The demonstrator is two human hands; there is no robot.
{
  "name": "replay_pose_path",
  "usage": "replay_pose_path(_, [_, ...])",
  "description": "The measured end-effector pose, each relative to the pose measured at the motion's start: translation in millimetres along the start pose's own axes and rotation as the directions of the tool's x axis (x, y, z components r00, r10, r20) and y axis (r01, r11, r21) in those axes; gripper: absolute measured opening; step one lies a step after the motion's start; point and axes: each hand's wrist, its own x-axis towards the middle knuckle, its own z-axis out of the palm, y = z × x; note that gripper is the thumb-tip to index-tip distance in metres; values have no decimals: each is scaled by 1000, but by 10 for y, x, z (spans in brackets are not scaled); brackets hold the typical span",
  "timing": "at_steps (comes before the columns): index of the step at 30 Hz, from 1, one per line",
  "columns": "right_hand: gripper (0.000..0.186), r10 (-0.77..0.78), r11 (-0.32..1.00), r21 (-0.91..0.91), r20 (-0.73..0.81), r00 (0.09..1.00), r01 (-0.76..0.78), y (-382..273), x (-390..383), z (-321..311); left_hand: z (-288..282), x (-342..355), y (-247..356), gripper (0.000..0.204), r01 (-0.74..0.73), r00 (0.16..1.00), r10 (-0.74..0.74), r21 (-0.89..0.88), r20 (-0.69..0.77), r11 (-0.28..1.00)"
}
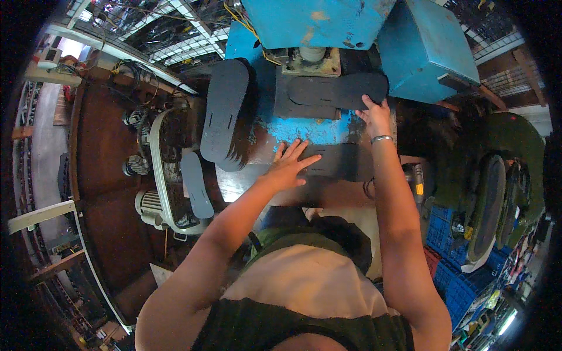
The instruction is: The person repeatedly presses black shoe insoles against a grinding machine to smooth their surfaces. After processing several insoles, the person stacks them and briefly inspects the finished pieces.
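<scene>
"Head view, then: where's the dark sole (338,91)?"
"Beyond both hands, long axis left to right. The right hand (378,120) is nearer, pinching its near edge towards the right end."
"And the left hand (285,170)?"
"Well apart, fingers spread, gripping nothing, beside a second sole (335,162)."
"Anything in the way?"
"Metal plate (326,63) at the far edge, under the blue machine (319,26); sole stack (224,111) left."

Top (310,278): beige, dark green | right wrist: silvery band (382,138)
</scene>
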Motion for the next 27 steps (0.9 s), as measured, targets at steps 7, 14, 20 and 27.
replay_pose_path(7, [51, -82, 995, -66, -23, 996, 80, -5, 24, 69, 128, -61, 18, 92, 26, 998, -28, -27, -53, 999])
replay_pose_path(14, [35, -9, 998, -60, -32, 999, 7, -32, -6, 99, 71, -285, -21, 90, -14, 994, -2, -139, -109, 990])
replay_pose_path(20, [37, -32, 993, -118, -14, 999, 30, -10, -14, 86, -142, -869, 59, 80, -74, 929, -108, -464, -353, 883])
replay_pose_path(27, [43, 2, 997, -83, 4, 1000, -1, 18, 24, 63, -798, -1742, -194, 82, -11, 470, -150, -176, -870, 984])
